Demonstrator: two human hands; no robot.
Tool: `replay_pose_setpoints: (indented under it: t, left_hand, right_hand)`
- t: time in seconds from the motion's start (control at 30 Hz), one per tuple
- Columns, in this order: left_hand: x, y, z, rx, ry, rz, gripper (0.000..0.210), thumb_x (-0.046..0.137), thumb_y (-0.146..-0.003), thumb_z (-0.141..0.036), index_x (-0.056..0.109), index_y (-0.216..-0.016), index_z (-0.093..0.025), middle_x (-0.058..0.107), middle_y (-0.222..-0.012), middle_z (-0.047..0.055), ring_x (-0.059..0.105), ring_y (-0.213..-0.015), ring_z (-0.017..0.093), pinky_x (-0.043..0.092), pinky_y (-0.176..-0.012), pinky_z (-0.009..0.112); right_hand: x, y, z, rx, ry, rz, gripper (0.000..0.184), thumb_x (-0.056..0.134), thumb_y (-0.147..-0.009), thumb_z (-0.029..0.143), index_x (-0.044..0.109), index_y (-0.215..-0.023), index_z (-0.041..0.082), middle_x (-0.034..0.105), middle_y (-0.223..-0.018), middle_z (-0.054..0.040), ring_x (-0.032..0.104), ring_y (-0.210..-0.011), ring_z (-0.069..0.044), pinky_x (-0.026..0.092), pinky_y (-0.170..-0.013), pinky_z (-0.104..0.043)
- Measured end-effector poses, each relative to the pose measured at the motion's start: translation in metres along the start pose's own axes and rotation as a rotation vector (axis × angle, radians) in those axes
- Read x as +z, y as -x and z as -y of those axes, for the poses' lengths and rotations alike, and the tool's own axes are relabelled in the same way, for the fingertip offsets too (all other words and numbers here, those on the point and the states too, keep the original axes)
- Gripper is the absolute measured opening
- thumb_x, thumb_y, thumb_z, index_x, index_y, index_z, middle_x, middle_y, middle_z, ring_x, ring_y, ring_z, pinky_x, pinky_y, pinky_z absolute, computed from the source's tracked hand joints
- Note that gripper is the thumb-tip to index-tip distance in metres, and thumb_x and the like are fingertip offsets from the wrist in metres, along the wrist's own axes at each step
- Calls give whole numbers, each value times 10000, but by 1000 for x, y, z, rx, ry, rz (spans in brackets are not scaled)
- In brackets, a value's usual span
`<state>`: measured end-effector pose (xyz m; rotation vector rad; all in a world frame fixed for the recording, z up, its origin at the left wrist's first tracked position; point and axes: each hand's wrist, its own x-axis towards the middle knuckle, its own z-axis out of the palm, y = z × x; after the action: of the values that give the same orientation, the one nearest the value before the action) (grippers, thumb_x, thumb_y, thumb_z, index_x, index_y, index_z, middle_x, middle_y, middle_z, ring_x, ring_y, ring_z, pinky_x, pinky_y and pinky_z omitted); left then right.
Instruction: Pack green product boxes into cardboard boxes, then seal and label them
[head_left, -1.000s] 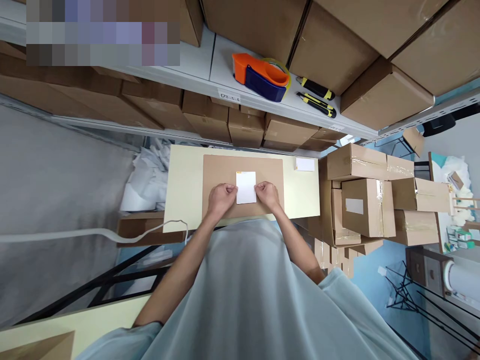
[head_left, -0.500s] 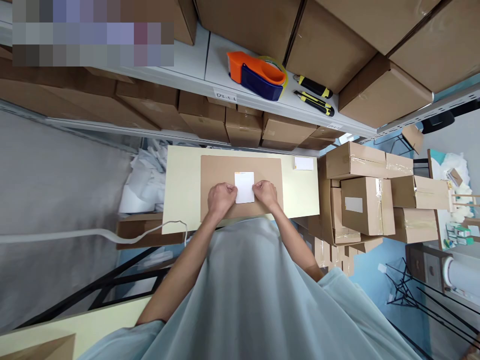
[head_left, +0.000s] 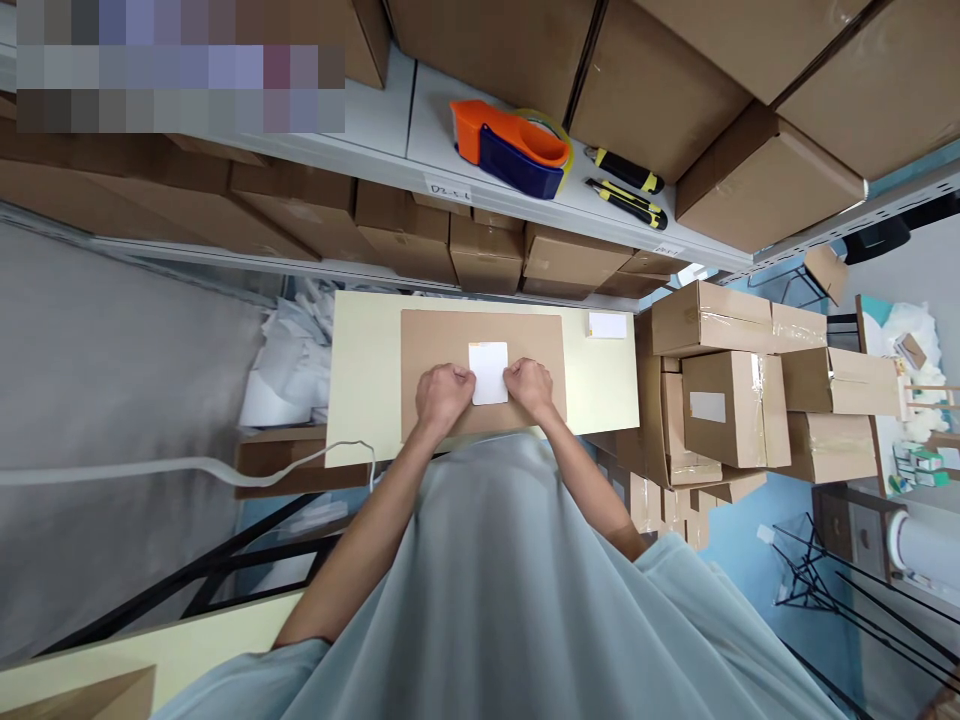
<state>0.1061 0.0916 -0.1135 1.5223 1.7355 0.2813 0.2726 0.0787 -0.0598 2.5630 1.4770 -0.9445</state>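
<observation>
A white rectangular label or card (head_left: 489, 374) with a small orange mark at its top edge is over the brown cardboard sheet (head_left: 435, 335). My left hand (head_left: 445, 396) pinches its left edge, fingers closed. On the opposite edge, my right hand (head_left: 529, 387) does the same with thumb and fingertips. Whether the white piece touches the cardboard or is held just above it, I cannot tell. The cardboard lies flat on a pale yellow table (head_left: 367, 380).
A small white box or stack (head_left: 607, 326) sits at the table's back right. On the shelf above lie an orange and blue tape dispenser (head_left: 517, 155) and two utility knives (head_left: 626, 200). Cardboard boxes (head_left: 724, 410) are piled right of the table. A white cable (head_left: 285, 465) runs in from the left.
The camera view has shifted very slightly. Both hands keep their pinch on the white piece, which has hardly moved.
</observation>
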Motion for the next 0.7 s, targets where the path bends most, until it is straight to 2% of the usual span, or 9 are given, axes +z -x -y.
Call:
replay_pose_setpoints:
  t: [0.47, 0.6, 0.7]
  left_hand:
    - [-2, 4, 2, 70, 19, -14, 244, 597, -926, -344, 793, -900, -202, 840, -1020, 151, 776, -1017, 336, 574, -993, 414]
    - [-5, 11, 12, 105, 27, -30, 265, 590, -949, -360, 779, -1016, -187, 822, -1004, 136, 772, -1013, 317, 584, -1013, 422]
    - [-8, 18, 29, 238, 16, -107, 356, 600, -973, -401, 756, -1185, -161, 800, -1154, 171, 742, -1143, 340, 556, -1119, 475]
  right_hand:
    - [6, 1, -3, -48, 49, -15, 200, 639, -1088, 304, 818, -1106, 216, 863, -1213, -112, 805, -1171, -250, 552, -1034, -312]
    - [4, 5, -10, -103, 119, -29, 238, 623, -1128, 347, 788, -1134, 175, 837, -1212, -144, 792, -1155, -273, 550, -1065, -367]
    - [2, 13, -24, -239, 145, -75, 246, 658, -1124, 365, 779, -1167, 155, 806, -1241, -155, 761, -1189, -283, 536, -1119, -390]
